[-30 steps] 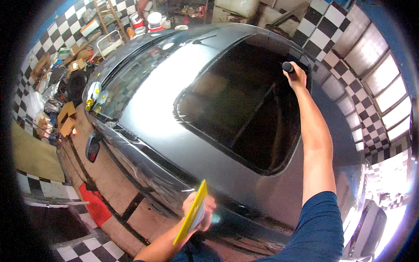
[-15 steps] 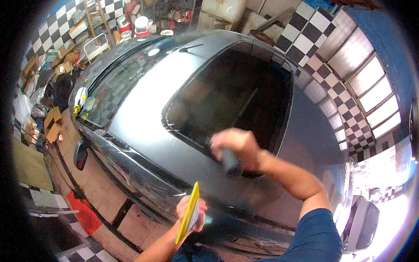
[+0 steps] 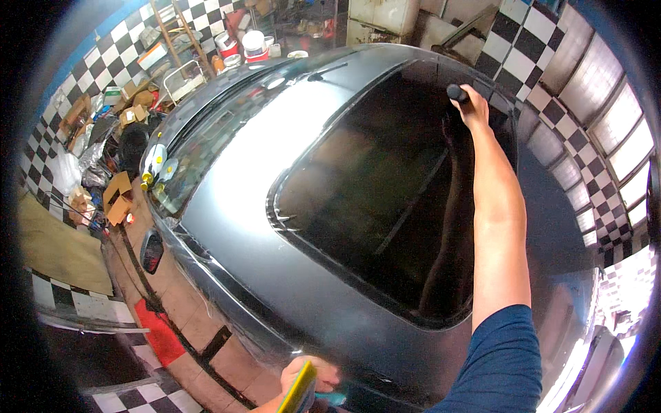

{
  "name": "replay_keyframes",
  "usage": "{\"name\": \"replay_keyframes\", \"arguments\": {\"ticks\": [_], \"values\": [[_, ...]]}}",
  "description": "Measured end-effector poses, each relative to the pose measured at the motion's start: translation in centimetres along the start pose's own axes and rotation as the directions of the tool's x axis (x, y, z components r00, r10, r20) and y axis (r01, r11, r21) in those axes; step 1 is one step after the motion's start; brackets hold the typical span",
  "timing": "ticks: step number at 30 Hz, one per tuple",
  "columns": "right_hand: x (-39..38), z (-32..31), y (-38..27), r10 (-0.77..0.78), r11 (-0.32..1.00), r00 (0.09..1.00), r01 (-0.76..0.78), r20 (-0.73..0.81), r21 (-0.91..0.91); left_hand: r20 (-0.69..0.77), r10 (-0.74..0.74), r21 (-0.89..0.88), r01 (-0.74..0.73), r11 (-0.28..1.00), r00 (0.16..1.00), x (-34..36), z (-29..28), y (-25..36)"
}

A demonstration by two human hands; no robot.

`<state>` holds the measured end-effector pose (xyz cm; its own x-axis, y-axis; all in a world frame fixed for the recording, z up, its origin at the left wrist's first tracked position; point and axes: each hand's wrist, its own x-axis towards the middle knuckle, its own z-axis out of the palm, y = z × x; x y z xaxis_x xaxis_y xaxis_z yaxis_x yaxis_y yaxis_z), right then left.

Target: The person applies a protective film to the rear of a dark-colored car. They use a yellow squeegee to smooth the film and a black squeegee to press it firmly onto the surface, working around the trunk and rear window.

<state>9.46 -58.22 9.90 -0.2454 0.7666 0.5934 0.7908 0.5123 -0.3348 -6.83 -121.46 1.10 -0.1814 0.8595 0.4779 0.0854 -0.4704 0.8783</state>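
My right arm stretches out over the car's dark glass roof panel [image 3: 372, 186]. At its far right part, my right hand [image 3: 475, 109] is closed around a black round-ended handle [image 3: 456, 93]; the rest of that tool is hidden. My left hand [image 3: 320, 372] is low, beside the near edge of the grey car roof [image 3: 241, 179]. A flat yellow-edged squeegee [image 3: 303, 389] is gripped in it, partly cut off by the lower edge. Something teal [image 3: 332, 398] shows just under those fingers, its kind unclear. The arm's reflection shows in the glass.
The car's side mirror [image 3: 151, 251] juts out at left. An open cardboard box [image 3: 118, 199] and piled clutter lie beyond it. White and red buckets [image 3: 255, 47] and a wooden ladder [image 3: 180, 34] stand at the back. A red patch [image 3: 160, 334] marks the floor.
My right hand has swept from the near edge of the glass panel to its far right with the black handle. My left hand has dropped lower in view with the squeegee.
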Motion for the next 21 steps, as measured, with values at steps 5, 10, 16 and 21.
{"name": "replay_keyframes", "arguments": {"ticks": [5,10,16,21], "values": [[-1.1,2.1,-7.4,-0.244,0.969,0.969,0.246,0.044,-0.030,0.052,-0.028,-0.001,0.029,1.000,0.998,-0.3,-0.4,-0.1],[-7.0,3.0,-12.8,-0.426,0.899,0.904,0.417,0.040,0.131,-0.114,0.151,0.027,-0.149,0.989,0.982,-0.2,1.3,-1.1],[-16.7,0.5,-20.7,-0.560,0.789,0.828,0.545,-0.033,0.285,-0.221,0.256,0.176,-0.220,0.959,0.941,1.3,2.7,-1.5],[-24.7,-4.7,-30.0,-0.601,0.743,0.797,0.528,0.063,0.412,-0.185,0.299,0.224,-0.256,0.940,0.936,3.0,2.5,0.2]]}}
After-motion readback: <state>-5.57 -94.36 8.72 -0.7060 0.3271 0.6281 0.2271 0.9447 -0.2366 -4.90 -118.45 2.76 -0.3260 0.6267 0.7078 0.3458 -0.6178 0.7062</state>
